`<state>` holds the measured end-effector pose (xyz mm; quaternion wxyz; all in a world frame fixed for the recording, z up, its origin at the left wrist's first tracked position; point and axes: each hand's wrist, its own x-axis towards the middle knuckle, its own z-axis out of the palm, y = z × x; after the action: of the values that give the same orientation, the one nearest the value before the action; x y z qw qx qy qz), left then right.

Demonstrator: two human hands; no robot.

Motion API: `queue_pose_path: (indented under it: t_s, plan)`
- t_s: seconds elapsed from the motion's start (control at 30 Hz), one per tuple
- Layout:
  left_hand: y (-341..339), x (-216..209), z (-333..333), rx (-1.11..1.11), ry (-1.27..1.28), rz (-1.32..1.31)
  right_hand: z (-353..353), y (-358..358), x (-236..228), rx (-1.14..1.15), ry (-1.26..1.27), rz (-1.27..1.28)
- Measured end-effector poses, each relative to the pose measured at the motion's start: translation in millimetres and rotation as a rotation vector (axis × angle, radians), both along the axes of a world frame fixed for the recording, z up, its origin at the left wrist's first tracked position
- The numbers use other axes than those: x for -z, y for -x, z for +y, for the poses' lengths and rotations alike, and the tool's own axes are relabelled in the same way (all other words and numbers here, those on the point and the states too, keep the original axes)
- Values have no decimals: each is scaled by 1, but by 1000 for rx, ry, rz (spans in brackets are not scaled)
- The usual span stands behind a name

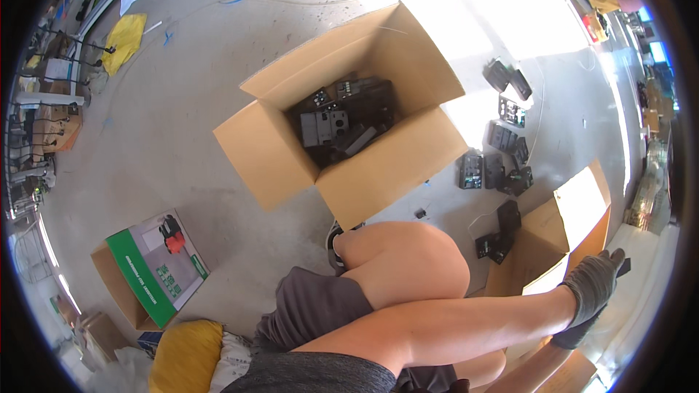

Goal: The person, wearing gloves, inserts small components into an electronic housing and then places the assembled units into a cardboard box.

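My left hand (595, 284), in a dark grey glove, reaches across to the far right with its fingers closed. A small dark block (624, 267) pokes out past those fingers; its kind is not clear. Just below, my right hand (577, 332), also gloved, is mostly hidden behind the left one, so its fingers do not show. Both hands are beside an opened cardboard box (537, 236) with raised flaps. Against that box's left side lie several black electronic devices (501, 236).
A large open cardboard box (389, 185) holds many black devices (325, 127). More black devices (472, 171) lie on the floor to its right. At left stands a green-and-grey printed carton (156, 266), near a yellow bag (188, 356). My bent knee (422, 258) is between the boxes.
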<state>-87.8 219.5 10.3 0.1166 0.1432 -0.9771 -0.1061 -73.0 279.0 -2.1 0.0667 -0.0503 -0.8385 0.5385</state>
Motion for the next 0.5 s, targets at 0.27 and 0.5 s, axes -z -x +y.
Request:
queue_pose_path:
  t_s: [0.27,0.5]
  plan:
    - [24,-26,-83,276,-665,321,-18,24,-30,72,-44,69]
    - [39,-18,-113,448,-905,228,-20,38,-26,59,92,20]
